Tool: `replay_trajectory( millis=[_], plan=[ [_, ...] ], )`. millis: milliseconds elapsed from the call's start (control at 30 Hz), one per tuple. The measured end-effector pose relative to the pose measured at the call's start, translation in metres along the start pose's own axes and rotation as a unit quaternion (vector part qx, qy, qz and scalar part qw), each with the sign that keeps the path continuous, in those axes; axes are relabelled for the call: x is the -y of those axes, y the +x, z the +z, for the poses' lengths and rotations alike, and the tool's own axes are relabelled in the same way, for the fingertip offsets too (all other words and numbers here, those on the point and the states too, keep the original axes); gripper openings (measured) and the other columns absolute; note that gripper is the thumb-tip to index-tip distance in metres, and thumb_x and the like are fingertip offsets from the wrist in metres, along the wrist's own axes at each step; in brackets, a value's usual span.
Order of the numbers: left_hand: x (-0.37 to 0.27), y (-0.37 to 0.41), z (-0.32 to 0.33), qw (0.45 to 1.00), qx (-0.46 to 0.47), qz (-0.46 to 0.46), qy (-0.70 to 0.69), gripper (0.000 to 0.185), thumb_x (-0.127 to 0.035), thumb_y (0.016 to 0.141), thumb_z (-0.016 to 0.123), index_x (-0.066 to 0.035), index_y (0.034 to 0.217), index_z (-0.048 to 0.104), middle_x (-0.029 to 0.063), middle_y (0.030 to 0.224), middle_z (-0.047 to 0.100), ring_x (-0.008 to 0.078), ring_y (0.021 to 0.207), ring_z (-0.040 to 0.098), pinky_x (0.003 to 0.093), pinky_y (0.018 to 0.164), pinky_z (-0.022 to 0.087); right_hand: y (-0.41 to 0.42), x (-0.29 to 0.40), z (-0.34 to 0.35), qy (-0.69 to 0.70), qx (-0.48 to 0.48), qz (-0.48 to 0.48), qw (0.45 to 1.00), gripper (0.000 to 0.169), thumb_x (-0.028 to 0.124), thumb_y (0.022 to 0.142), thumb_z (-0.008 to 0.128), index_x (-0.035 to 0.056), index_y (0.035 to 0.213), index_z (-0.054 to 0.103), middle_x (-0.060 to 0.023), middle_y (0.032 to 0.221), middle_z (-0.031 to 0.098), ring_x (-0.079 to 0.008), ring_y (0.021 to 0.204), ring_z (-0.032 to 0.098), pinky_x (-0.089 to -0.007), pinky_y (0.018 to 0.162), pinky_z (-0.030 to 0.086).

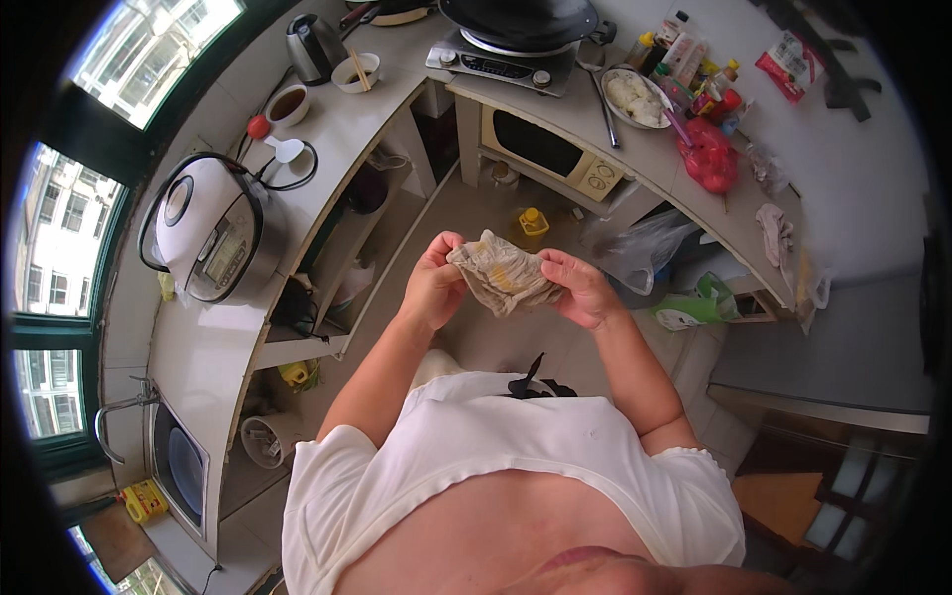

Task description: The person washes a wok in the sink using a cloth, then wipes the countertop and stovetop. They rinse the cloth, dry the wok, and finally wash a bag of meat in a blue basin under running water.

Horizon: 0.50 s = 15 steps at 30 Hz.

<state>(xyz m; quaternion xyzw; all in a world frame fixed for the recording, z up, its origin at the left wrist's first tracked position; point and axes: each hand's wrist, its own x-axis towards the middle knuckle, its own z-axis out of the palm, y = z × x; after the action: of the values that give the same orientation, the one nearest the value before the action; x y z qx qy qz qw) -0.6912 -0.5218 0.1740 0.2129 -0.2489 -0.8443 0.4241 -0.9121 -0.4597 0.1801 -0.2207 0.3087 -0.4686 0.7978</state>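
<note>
A crumpled beige cloth (506, 274) with yellowish stains hangs between my two hands, above the kitchen floor. My left hand (437, 281) pinches its left edge between thumb and fingers. The right edge is gripped by my right hand (584, 287), its thumb lying on top of the fabric. Both forearms reach forward from my white shirt. Beyond the cloth, a bottle with a yellow cap (532, 222) stands on the floor.
A rice cooker (216, 223), an electric kettle (315, 48) and bowls stand on the left counter, with a sink (178, 465) nearer me. The counter ahead carries a wok (520, 22) on a cooktop, a bowl of white food (637, 98), bottles and a red plastic bag (708, 155).
</note>
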Motion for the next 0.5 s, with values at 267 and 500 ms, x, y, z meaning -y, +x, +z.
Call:
replay_trajectory(
  millis=[267,500],
  plan=[
    [0.015,0.092,0.011,0.992,0.065,-0.107,-0.03,0.03,0.014,0.067,0.049,-0.01,0.086,0.048,-0.0019,0.085,0.056,0.0104,0.079,0.054,0.0222,0.072,0.041,0.024,0.064,-0.045,0.106,-0.11,-0.094,0.984,0.027,0.023,0.087,0.053,0.0042,0.106,0.05,-0.0077,0.1,0.058,-0.0181,0.089,0.059,-0.034,0.077,0.05],
    [-0.016,0.216,0.003,0.969,0.183,-0.164,0.033,0.028,0.011,0.064,0.047,-0.01,0.083,0.046,-0.0025,0.084,0.052,0.0098,0.08,0.05,0.0217,0.075,0.037,0.109,0.083,-0.07,0.143,-0.04,0.006,0.989,0.057,0.036,0.082,0.061,0.0023,0.125,0.044,-0.0089,0.121,0.053,-0.0206,0.111,0.051,-0.0366,0.097,0.039]
  ],
)
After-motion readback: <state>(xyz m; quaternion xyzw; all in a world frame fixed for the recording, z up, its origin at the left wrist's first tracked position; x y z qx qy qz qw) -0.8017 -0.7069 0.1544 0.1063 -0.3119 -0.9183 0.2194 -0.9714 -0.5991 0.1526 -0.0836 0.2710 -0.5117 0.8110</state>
